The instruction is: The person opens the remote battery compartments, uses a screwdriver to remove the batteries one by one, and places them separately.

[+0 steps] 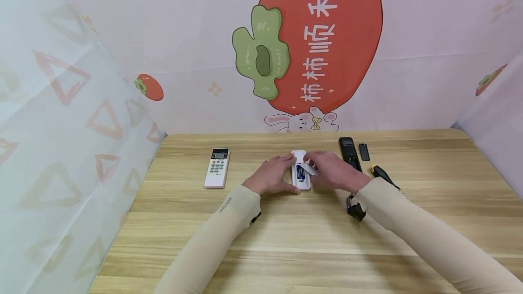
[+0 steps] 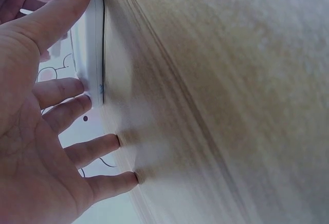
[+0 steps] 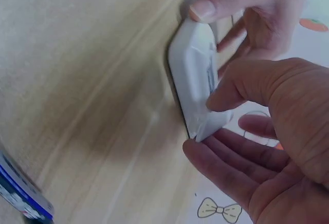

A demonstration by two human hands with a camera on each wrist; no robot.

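Note:
A white remote control point(image 1: 304, 186) lies back side up on the wooden table, blue batteries point(image 1: 300, 173) showing in its compartment. My left hand point(image 1: 274, 175) holds it from the left, thumb at the near end. In the left wrist view, two fingers touch the remote's side, while the other two fingertips rest on the table. Between thumb and fingers my right hand point(image 1: 333, 170) pinches the white battery cover point(image 1: 311, 169), tilted over the right side of the compartment. The right wrist view shows the cover point(image 3: 216, 124) at the remote's far end, partly hidden by the thumb.
To the left lies another white remote point(image 1: 217, 168), keypad and screen up. Beyond my right hand are a black remote point(image 1: 348, 151), back side up, a small black cover point(image 1: 364, 152) and a yellow-and-black screwdriver point(image 1: 382, 173). A patterned cloth wall point(image 1: 196, 112) borders the table's back edge.

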